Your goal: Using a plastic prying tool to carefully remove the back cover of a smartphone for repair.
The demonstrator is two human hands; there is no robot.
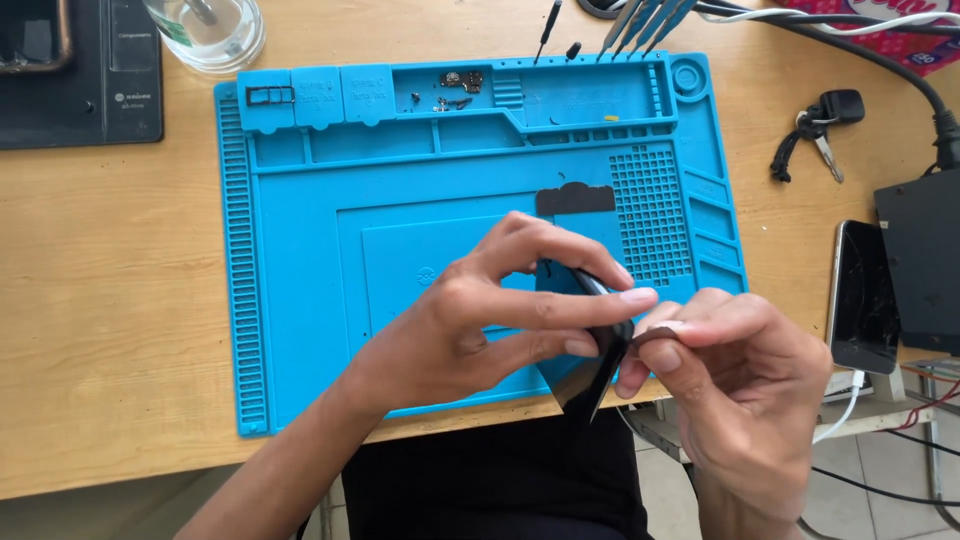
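Observation:
My left hand (495, 315) grips a thin black phone (596, 365), held on edge above the front edge of the blue repair mat (300, 300). My right hand (735, 375) pinches a small dark strip (655, 334) at the phone's upper side, thumb and forefinger pressed together. A flat black phone part (575, 200) lies on the mat just beyond my fingers. Small screws and metal bits (452, 88) sit in a compartment at the mat's far edge.
Tweezers and screwdrivers (640, 25) stand at the mat's back rim. A glass jar (205, 30) and a black device (80, 70) are far left. Keys (815, 135), a cracked phone (862, 298), a black box (925, 260) and cables (850, 25) crowd the right side.

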